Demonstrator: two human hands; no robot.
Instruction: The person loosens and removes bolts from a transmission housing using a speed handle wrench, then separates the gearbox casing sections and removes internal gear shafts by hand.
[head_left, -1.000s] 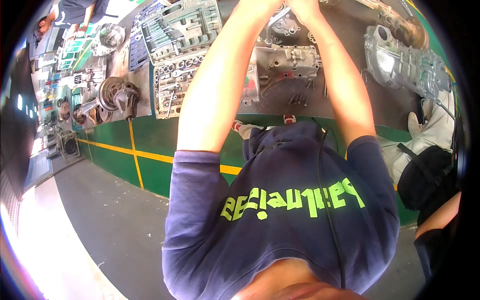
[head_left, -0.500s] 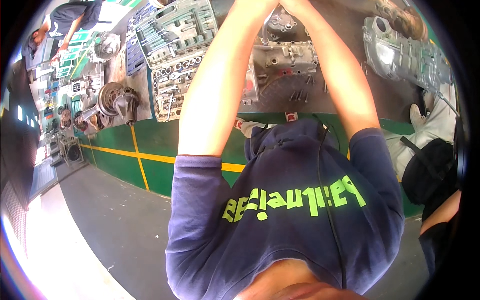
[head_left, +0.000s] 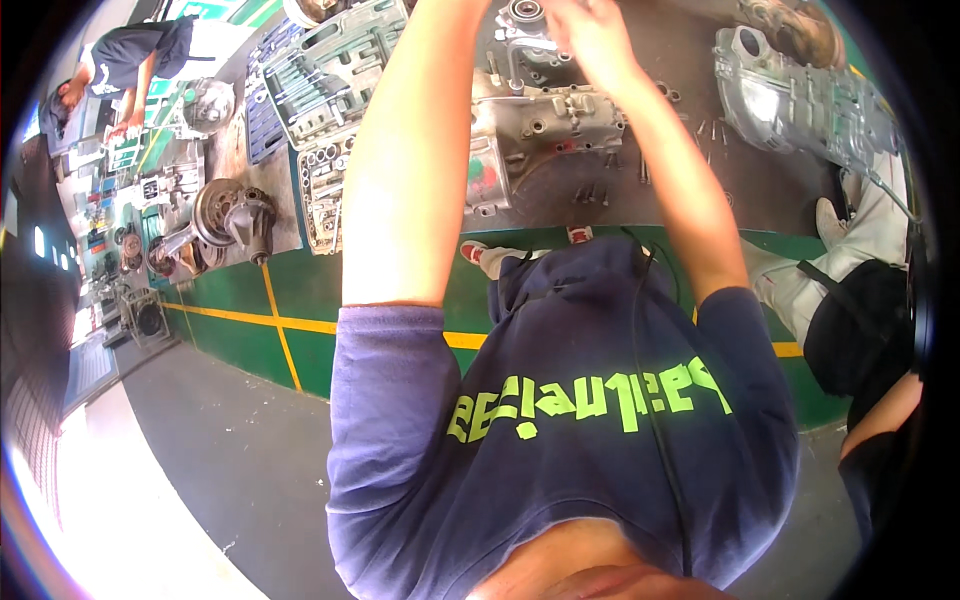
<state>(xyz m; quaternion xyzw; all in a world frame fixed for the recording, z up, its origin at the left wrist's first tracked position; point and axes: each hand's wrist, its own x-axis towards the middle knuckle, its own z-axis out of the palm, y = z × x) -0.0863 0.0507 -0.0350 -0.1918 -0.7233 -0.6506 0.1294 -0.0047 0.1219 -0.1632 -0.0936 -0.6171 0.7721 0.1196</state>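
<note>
My left forearm (head_left: pixel 415 140) reaches up past the top edge, and its hand lies outside the picture. At the top my right hand (head_left: pixel 592 40) is partly in view, its fingers blurred and cut by the edge. Whether they hold anything, I cannot make out. Just left of those fingers is a round bearing-like ring (head_left: pixel 525 10) on a grey metal part. A bent metal rod (head_left: pixel 514 66) stands below the ring. Nearer to me lies a long cast gearbox housing (head_left: pixel 560 122), beneath and between my forearms.
An open socket set case (head_left: pixel 322 190) lies left of my left forearm. Loose bolts (head_left: pixel 590 192) are scattered near the housing. Another large casing (head_left: pixel 790 100) rests at the right. A disc-and-shaft assembly (head_left: pixel 235 215) sits at the left. People (head_left: pixel 120 60) stand at both sides.
My hands, together at the top before, have come apart. The left has gone up and left out of the picture; the right has come lower into view, exposing the ring.
</note>
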